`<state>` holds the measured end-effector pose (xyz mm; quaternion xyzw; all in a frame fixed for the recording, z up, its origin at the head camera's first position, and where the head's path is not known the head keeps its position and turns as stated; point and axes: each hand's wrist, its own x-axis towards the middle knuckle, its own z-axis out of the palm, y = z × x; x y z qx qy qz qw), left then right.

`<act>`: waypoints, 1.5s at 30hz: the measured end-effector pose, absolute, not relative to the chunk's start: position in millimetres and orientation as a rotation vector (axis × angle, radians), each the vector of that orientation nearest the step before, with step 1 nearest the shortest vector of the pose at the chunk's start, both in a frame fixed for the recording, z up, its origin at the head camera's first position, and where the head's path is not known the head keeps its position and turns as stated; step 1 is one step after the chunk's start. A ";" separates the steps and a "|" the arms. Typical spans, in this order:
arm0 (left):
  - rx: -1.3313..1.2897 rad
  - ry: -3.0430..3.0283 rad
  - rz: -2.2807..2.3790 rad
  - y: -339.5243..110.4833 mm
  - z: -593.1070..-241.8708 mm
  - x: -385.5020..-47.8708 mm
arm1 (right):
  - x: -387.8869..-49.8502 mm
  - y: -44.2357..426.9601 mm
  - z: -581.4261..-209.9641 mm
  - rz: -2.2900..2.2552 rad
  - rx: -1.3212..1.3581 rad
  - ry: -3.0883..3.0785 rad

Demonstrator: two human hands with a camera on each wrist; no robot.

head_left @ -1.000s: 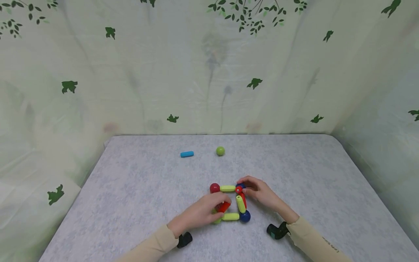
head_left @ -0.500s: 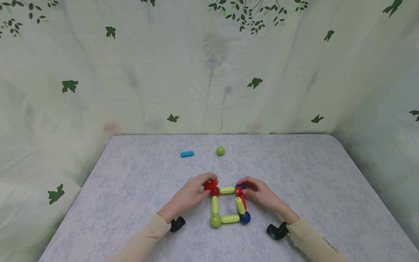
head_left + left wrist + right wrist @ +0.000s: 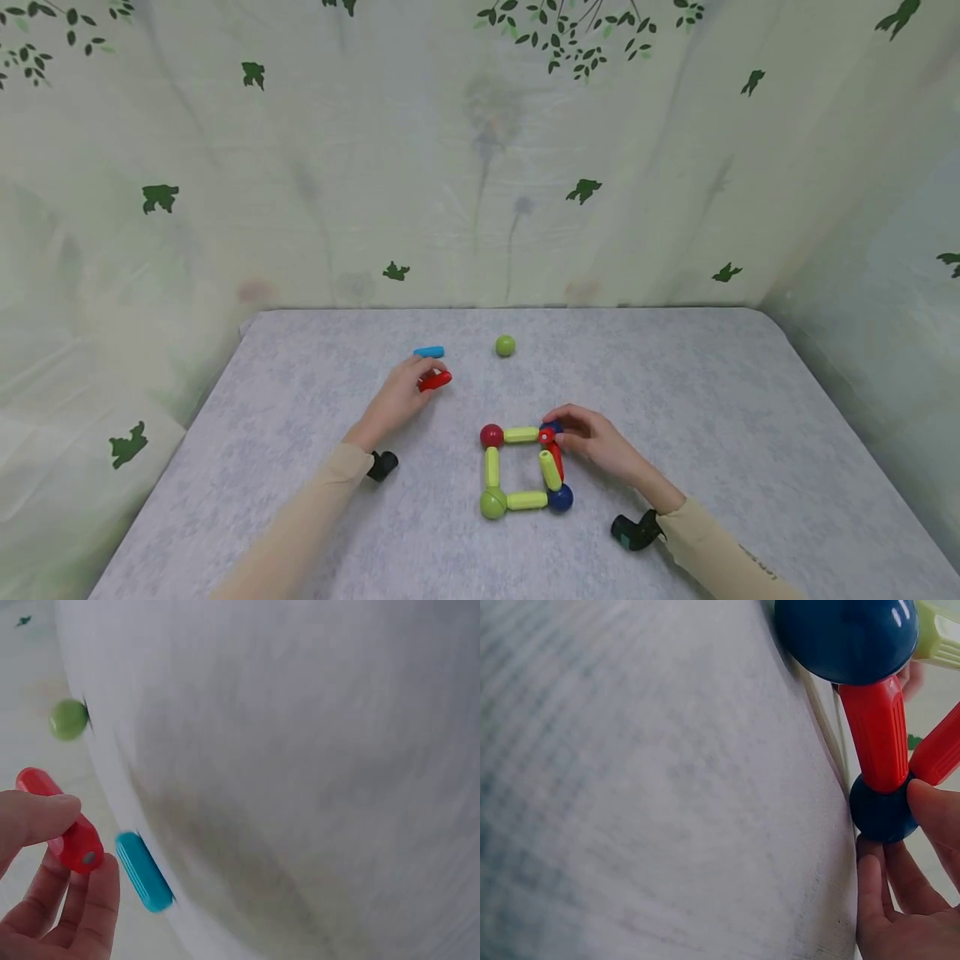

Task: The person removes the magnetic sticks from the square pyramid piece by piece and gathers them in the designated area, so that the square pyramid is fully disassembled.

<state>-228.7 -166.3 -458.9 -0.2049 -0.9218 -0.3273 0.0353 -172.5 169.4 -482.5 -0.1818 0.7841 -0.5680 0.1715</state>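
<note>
While my left hand [image 3: 396, 393] pinches a red rod [image 3: 437, 381] in the head view, a blue rod [image 3: 430, 352] lies just beyond my knuckles; brushing it might set it rolling. My right hand [image 3: 596, 439] grips the far right corner of a square frame [image 3: 492, 468] on the table [image 3: 675, 375], and a careless twist could part its joints. My fingers partly cover that corner.

From the left wrist, the rod sits between thumb and fingers; a slack pinch might drop it. My palm is cut off.

From the right wrist, I hold a dark blue ball [image 3: 877, 814]; my thumb could nudge the slanting red rod [image 3: 939, 746], whose far end runs out of view.
</note>
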 end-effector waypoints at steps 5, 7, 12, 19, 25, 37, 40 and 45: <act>-0.628 -2.892 -0.944 -175.8 -460.1 -247.9 | -172.6 169.9 -482.6 -1.633 -0.524 2.213; -0.624 -2.907 -0.921 -178.0 -460.4 -253.3 | -172.5 169.7 -482.8 -1.632 -0.522 2.210; -0.602 -2.926 -0.899 -180.8 -461.2 -262.1 | -171.5 168.8 -481.9 -1.627 -0.505 2.214; -0.565 -2.944 -0.858 -182.5 -464.7 -270.2 | -170.3 168.5 -480.9 -1.634 -0.494 2.211; -0.559 -2.949 -0.841 -181.0 -463.6 -271.0 | -170.9 169.0 -481.5 -1.626 -0.504 2.222; -0.504 -2.880 -0.859 -179.4 -461.4 -264.4 | -171.8 169.6 -482.5 -1.635 -0.498 2.237; -0.513 -2.853 -0.897 -179.0 -459.0 -261.5 | -171.2 169.8 -482.3 -1.642 -0.485 2.249; -0.619 -2.775 -1.019 -175.3 -454.1 -252.1 | -169.3 170.2 -483.8 -1.633 -0.459 2.302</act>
